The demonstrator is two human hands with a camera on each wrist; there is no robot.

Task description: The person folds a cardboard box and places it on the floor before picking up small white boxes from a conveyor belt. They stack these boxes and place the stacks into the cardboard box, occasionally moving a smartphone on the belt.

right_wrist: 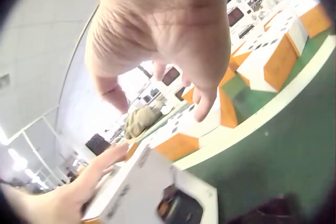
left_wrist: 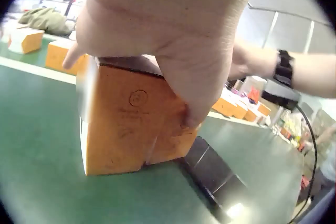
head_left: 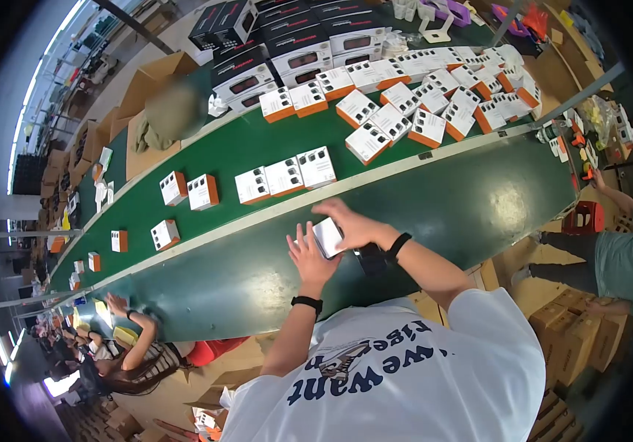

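Observation:
A small box (head_left: 327,237) with white and orange faces stands on the near green surface. My left hand (head_left: 310,259) holds it across the top, the thumb (left_wrist: 202,106) pressed to its orange side (left_wrist: 139,113). The right wrist view shows a printed picture of a dark device on the box's white face (right_wrist: 152,192). Over the box hovers my right hand (right_wrist: 163,40), its fingers spread and loosely bent with nothing between them. A flat black object (left_wrist: 212,174) lies on the surface beside the box.
Behind a pale rail, a green belt (head_left: 235,158) carries similar white-and-orange boxes (head_left: 283,177), crowded toward the right. Larger black-and-white boxes (head_left: 302,55) are stacked beyond. Another person (head_left: 140,331) works at the left; one more person (head_left: 618,258) stands at the right near cartons (head_left: 578,339).

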